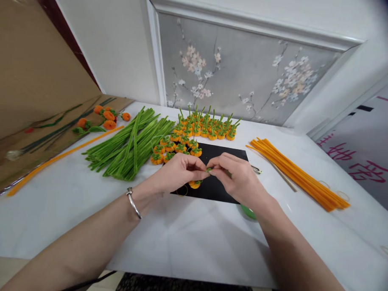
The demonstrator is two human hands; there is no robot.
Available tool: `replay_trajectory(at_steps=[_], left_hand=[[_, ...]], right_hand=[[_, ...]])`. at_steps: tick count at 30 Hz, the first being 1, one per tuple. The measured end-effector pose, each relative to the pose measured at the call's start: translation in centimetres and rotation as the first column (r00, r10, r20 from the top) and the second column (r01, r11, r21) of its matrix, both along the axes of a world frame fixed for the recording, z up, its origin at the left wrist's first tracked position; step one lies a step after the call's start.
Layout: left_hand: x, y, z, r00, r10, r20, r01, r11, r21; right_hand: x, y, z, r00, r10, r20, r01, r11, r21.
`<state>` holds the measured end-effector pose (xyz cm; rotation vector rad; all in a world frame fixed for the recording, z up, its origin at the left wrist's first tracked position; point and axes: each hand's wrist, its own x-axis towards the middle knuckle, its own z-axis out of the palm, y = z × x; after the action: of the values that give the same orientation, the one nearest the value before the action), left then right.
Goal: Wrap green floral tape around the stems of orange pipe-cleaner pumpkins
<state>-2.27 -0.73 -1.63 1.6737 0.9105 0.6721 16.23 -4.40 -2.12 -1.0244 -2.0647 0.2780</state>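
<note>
My left hand (188, 170) and my right hand (233, 172) meet over a black mat (218, 193), thumbs and fingertips pinched together. Between the fingertips is a short bit of green pipe cleaner (209, 169), mostly hidden by the fingers. Just below my left fingers, a small orange pumpkin (194, 185) with some green on top shows on the mat; whether it is joined to the green bit I cannot tell. Several orange pumpkins with green tops (180, 147) sit by the mat's left corner, beyond my left hand.
Green pipe cleaners (130, 147) lie in a pile at left, orange pipe cleaners (297, 174) at right beside a thin stick (283, 176). More stemmed pumpkins (212, 133) stand at the back. Orange flowers (109, 117) lie far left. A green round object (249, 212) is partly under my right wrist.
</note>
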Motion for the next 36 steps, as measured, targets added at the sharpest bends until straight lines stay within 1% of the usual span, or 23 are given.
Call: replay_trajectory(at_steps=[3,6,11,14,16,19,22,25,27,32,34,36], left_hand=[[0.0,-0.1,0.1,1.0,-0.008,0.03,0.009,0.999,-0.046],[0.1,-0.1,0.2,1.0,-0.021,0.023,0.022,0.998,-0.054],[-0.3,-0.1,0.2,0.994,-0.096,-0.048,0.096,0.995,0.004],[-0.6,-0.1,0.4,0.984,-0.138,-0.116,0.144,0.989,0.044],[-0.6,-0.1,0.7,0.98,-0.146,-0.136,0.156,0.986,0.066],[-0.3,-0.4,1.0,0.992,-0.11,-0.065,0.117,0.988,0.104],[0.2,-0.5,0.8,0.998,-0.06,0.027,0.058,0.994,0.091],[0.4,-0.5,0.5,1.0,-0.008,0.025,0.007,0.997,0.071],[0.4,-0.5,0.4,1.0,0.022,-0.011,-0.02,0.995,0.096],[0.2,-0.6,0.6,0.995,0.027,-0.1,-0.01,0.986,0.166],[0.1,-0.6,0.7,0.996,-0.002,-0.086,0.014,0.989,0.147],[-0.1,-0.5,0.8,0.998,-0.042,-0.041,0.045,0.995,0.091]], right_hand=[[0.1,0.1,0.0,1.0,0.011,-0.012,-0.011,1.0,0.0],[0.2,0.1,-0.1,1.0,0.025,-0.011,-0.025,1.0,0.009],[0.2,0.1,0.1,0.999,0.035,0.011,-0.035,0.999,0.013],[0.1,0.1,0.1,0.999,0.031,0.017,-0.032,0.999,0.016],[0.2,0.1,0.1,1.0,0.018,0.024,-0.019,1.0,0.018],[0.3,0.2,0.0,0.999,-0.001,0.038,0.001,1.0,0.02],[0.3,0.2,-0.1,0.999,-0.011,0.044,0.01,1.0,0.016],[0.2,0.2,-0.2,0.999,-0.011,0.05,0.01,1.0,0.016],[0.2,0.2,-0.3,0.998,-0.004,0.058,0.004,1.0,0.011],[0.2,0.2,-0.4,0.997,-0.001,0.074,0.001,1.0,0.003],[0.2,0.2,-0.4,0.997,0.0,0.072,-0.001,1.0,0.012],[0.2,0.1,-0.4,0.998,0.009,0.062,-0.01,1.0,0.021]])
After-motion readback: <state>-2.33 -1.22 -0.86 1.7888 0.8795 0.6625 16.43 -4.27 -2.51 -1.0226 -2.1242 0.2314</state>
